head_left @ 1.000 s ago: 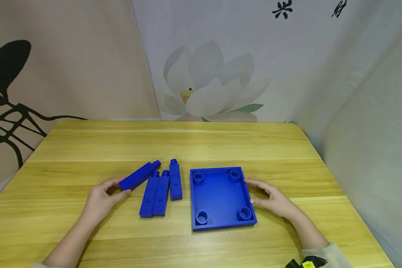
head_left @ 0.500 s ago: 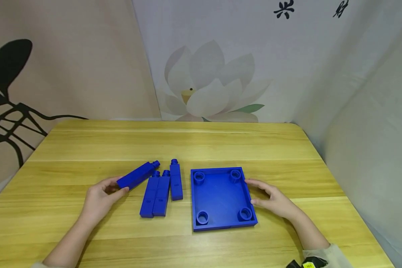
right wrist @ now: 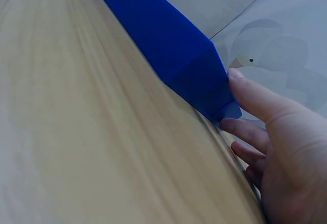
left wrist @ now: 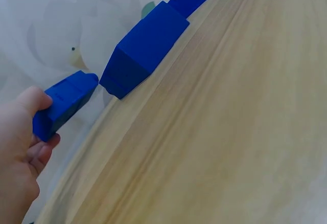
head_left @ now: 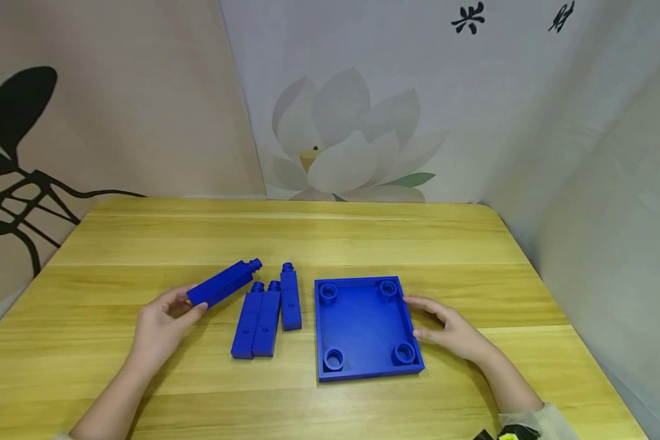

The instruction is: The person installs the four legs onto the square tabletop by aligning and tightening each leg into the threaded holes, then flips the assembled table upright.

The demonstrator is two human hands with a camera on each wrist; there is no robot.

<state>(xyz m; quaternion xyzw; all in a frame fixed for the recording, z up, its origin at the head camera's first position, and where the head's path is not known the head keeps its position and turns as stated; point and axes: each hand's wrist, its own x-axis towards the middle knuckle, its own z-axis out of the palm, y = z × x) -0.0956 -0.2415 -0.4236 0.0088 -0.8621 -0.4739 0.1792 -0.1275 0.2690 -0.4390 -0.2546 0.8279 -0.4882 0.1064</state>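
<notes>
My left hand pinches the rear end of a blue square leg between thumb and fingers. The leg slants up to the right, its knobbed end pointing away, and the left wrist view shows the same blue leg in the grip. Just right of it, two matching legs lie side by side with small numbers on them, and a third leg lies alone. A shallow square blue base has a round socket in each corner. My right hand touches its right wall with relaxed fingertips.
Everything lies on a wooden table with a straight far edge. Behind it hangs a pale cloth printed with a lotus, and another cloth closes off the right side.
My left hand has drawn the leg slightly left and lifted it a little, away from the paired legs. The right hand and the base hold their place.
</notes>
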